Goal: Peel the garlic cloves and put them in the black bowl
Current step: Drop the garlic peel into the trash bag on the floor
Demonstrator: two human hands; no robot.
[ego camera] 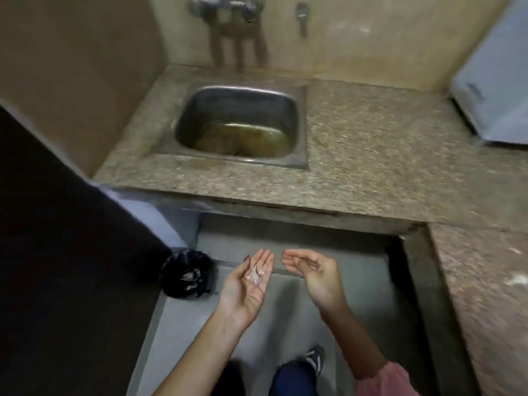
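Note:
My left hand (249, 284) is held palm up over the floor, fingers fairly straight, with a small heap of papery garlic peels (256, 274) lying on the palm. Just to its right, my right hand (313, 271) is also palm up, loosely cupped, and holds nothing. The two hands are a little apart, below the front edge of the counter. No garlic clove and no black bowl is in view.
A bin lined with a black bag (185, 274) stands on the floor left of my left hand. Above is a granite counter (371, 155) with a steel sink (243, 124) holding murky water, taps on the wall. A white appliance (497, 90) sits far right.

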